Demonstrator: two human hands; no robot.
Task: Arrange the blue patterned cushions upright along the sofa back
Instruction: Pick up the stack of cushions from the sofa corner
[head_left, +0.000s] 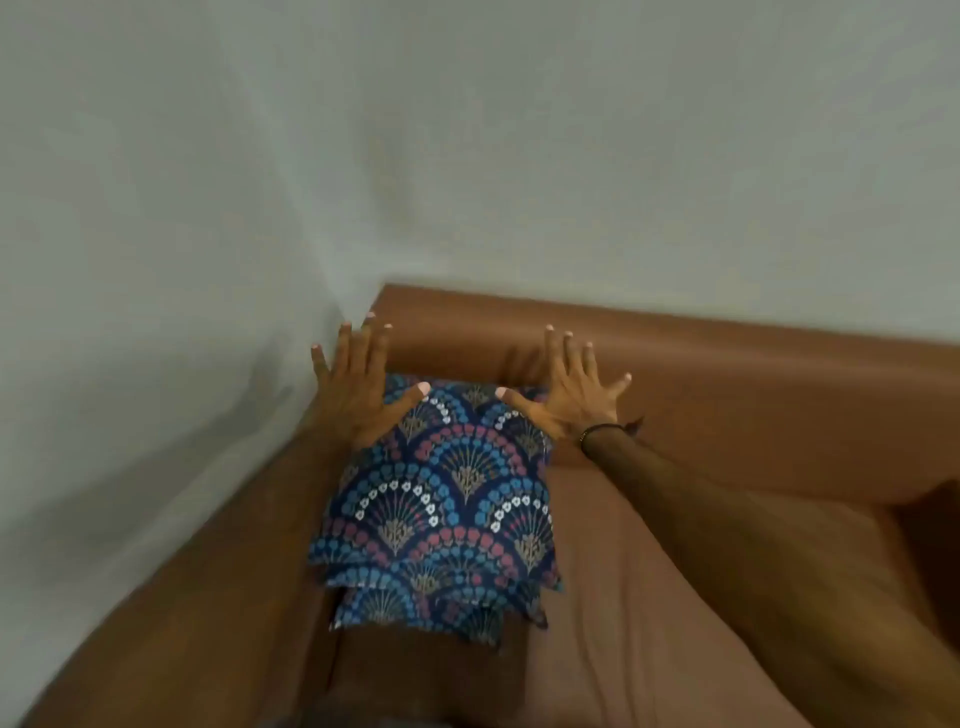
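While both splayed hands, left hand and right hand, are hovering empty, grip top cushion edges evenly.

Soft square dark-blue cushions with blue, pink and white fan flowers lie stacked in a pile in the brown sofa corner; lower ones peek out underneath.

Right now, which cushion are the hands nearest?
The top cushion of the pile; both hands spread open at its far edge, the others lie beneath it.
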